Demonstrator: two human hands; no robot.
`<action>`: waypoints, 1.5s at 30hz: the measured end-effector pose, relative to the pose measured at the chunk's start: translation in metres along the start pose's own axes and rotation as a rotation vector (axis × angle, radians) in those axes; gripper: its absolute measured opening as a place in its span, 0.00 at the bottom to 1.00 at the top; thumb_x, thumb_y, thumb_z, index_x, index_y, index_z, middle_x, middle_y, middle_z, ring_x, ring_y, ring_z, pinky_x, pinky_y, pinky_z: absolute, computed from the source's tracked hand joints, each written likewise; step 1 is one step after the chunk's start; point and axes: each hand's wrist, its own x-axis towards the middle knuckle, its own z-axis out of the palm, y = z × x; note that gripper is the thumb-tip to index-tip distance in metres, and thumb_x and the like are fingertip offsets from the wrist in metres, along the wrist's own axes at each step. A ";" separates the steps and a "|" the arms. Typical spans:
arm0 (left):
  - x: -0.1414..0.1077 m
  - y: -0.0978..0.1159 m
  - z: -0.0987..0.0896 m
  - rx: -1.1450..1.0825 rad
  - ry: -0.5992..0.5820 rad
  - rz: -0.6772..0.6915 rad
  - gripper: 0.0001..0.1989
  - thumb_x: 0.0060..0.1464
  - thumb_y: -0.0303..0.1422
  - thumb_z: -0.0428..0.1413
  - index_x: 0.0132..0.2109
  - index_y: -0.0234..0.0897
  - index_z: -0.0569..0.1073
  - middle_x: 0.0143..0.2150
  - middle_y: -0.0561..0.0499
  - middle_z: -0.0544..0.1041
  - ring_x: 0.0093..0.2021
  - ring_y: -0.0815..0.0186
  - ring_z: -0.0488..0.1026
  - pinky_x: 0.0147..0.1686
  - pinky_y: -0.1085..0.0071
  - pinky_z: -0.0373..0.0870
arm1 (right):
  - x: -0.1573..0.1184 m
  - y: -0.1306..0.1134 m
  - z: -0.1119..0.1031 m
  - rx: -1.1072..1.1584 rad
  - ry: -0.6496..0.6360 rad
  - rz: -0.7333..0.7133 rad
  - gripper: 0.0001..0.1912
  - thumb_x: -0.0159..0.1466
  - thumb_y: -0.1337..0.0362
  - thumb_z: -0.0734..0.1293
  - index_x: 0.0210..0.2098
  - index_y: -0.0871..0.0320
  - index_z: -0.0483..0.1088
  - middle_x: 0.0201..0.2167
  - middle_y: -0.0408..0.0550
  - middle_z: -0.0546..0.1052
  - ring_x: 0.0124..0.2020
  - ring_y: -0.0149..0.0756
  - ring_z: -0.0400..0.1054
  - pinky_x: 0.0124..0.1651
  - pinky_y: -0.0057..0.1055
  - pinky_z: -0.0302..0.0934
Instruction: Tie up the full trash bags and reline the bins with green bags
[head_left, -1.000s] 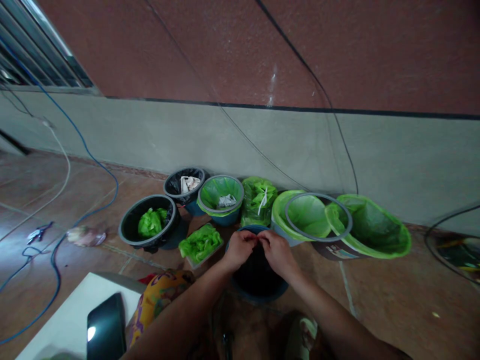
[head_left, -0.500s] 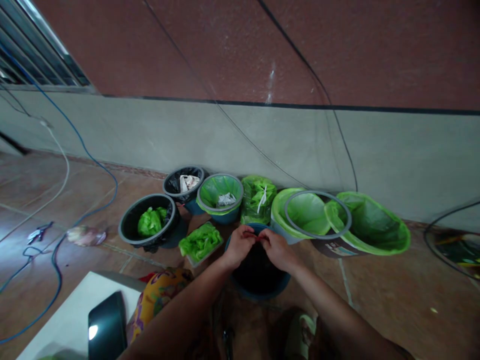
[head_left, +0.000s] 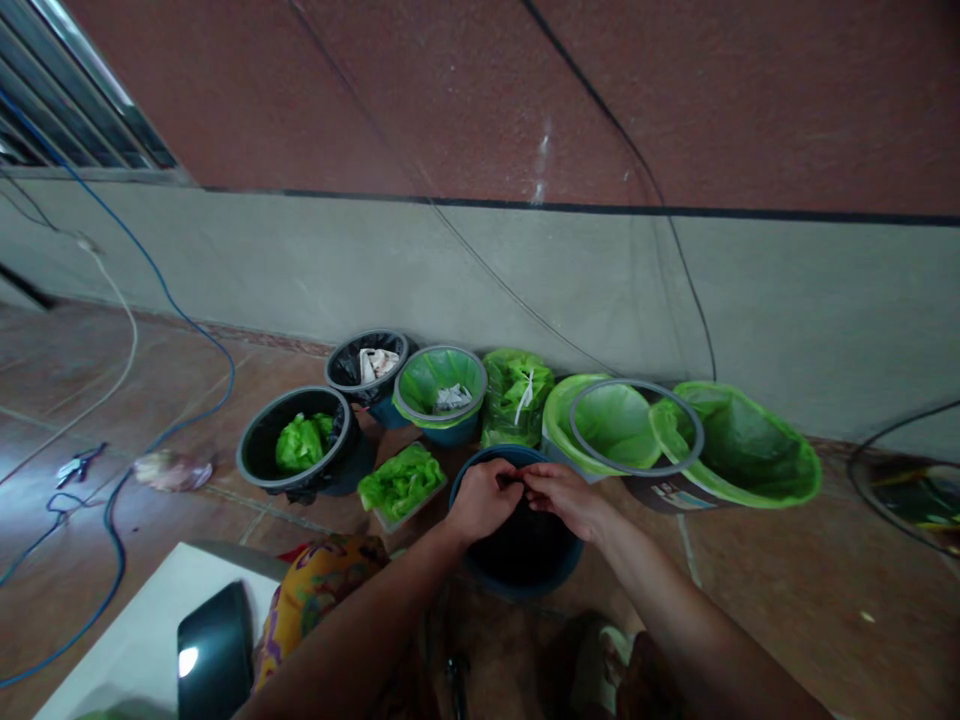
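Note:
Both my hands meet over the mouth of a dark blue bin [head_left: 517,585] on the floor between my feet and the wall. My left hand [head_left: 484,498] is closed, thumb and fingers pinched together. Touching it at the fingertips, my right hand [head_left: 564,495] is pinched too. Whatever is between the fingers is too small and dark to make out. The inside of the bin looks black. Left of it lies a shallow clear tray holding crumpled bright green plastic bags [head_left: 405,478].
Along the wall stand a black-lined bin [head_left: 251,468], another black-lined bin [head_left: 339,352], a green-lined bin [head_left: 442,435], a green bag bundle [head_left: 510,425] and overlapping green-lined bins [head_left: 750,500]. A phone [head_left: 215,640] rests on a white surface [head_left: 135,640] at left. Blue cable [head_left: 161,270] crosses the floor.
My hands have shifted slightly, with the right fingers now stretched more across toward the left fingertips. A reddish bit at the fingertips earlier is no longer distinct.

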 end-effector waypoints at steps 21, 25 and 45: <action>0.006 -0.001 -0.003 -0.388 0.082 -0.331 0.09 0.49 0.29 0.47 0.24 0.35 0.68 0.19 0.56 0.66 0.20 0.72 0.63 0.23 0.76 0.61 | 0.011 0.006 0.002 -0.459 0.138 -0.371 0.10 0.52 0.64 0.63 0.32 0.59 0.74 0.26 0.44 0.77 0.24 0.29 0.65 0.29 0.27 0.59; 0.003 0.003 -0.012 -0.055 0.087 -0.187 0.08 0.47 0.28 0.50 0.23 0.35 0.70 0.22 0.53 0.70 0.24 0.72 0.66 0.27 0.76 0.60 | 0.009 0.002 0.000 -0.625 0.186 -0.457 0.11 0.54 0.68 0.62 0.32 0.58 0.75 0.28 0.45 0.78 0.27 0.31 0.68 0.33 0.28 0.60; -0.012 -0.020 -0.009 0.565 -0.281 -0.246 0.25 0.47 0.34 0.57 0.54 0.34 0.67 0.52 0.38 0.71 0.48 0.54 0.74 0.48 0.64 0.68 | 0.003 0.011 -0.042 -1.252 0.319 -0.226 0.31 0.51 0.72 0.66 0.55 0.58 0.66 0.51 0.55 0.73 0.50 0.44 0.69 0.52 0.36 0.60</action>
